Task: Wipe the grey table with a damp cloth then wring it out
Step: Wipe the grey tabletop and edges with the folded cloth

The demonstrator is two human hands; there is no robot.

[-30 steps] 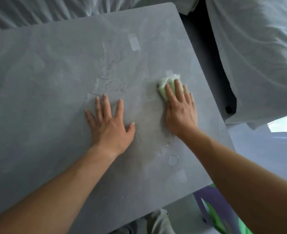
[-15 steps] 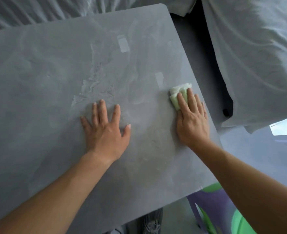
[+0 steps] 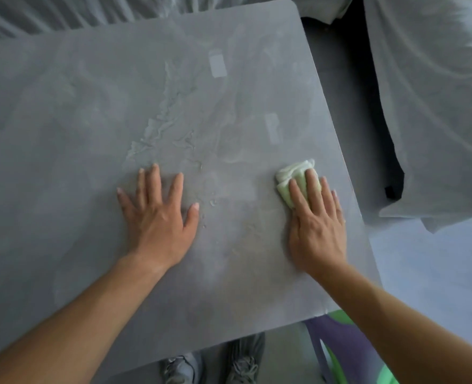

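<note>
Centrally, the grey table (image 3: pixel 71 128) is being viewed from above, its top filling most of the head view. A folded pale green cloth (image 3: pixel 298 178) is being pressed flat against the tabletop near the right edge by the right hand (image 3: pixel 316 225); the fingers (image 3: pixel 312 187) are being held extended and close together over the cloth, palm down, with nothing being curled around or pinched. The cloth's far folds are being left exposed beyond the fingertips. The left hand (image 3: pixel 158 220) is being laid flat on the table toward the middle, fingers spread, nothing being held under or in it that can be seen. The two hands are being kept well apart.

Wet streaks and beads of water (image 3: pixel 162 126) are being shown on the surface beyond the left hand, with smaller droplets (image 3: pixel 212 202) lying between the hands. Two pale rectangular patches (image 3: pixel 217 63) are being shown farther up the tabletop; no writing, brand or label is being made legible on them or anywhere else.

Below the near table edge, grey laced shoes (image 3: pixel 243 364) are being seen on the floor, and a purple and green stool (image 3: pixel 337 353) is standing just beside the near right corner. Grey draped fabric (image 3: pixel 437 106) is being seen to the right.
</note>
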